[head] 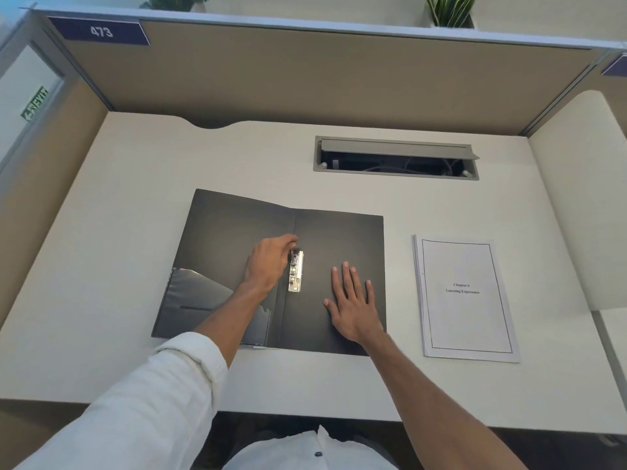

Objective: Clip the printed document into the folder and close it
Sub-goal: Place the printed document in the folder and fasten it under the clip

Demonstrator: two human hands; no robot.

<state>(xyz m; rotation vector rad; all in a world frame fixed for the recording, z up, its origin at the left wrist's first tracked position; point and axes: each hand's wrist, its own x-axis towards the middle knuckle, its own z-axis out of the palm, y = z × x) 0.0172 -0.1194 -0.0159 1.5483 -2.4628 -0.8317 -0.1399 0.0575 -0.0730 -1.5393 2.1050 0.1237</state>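
Black folder (339, 239) lying open on desk (101, 266), metal clip (295, 271) beside the spine. Left hand (268, 262) curled at the clip's top end, fingertips (291, 239) pinched on its lever. Right hand (353, 303) flat, fingers spread, palm pressed on the right inner cover, gripping nothing. Printed document (464, 300) on desk just right of folder, apart from both hands.

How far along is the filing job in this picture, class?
Done: the black folder lies open on the desk. In hand: the left hand works the top of the metal clip while the right hand presses the right cover flat. Left: the printed document sits beside the folder, unclipped, and the folder needs closing.
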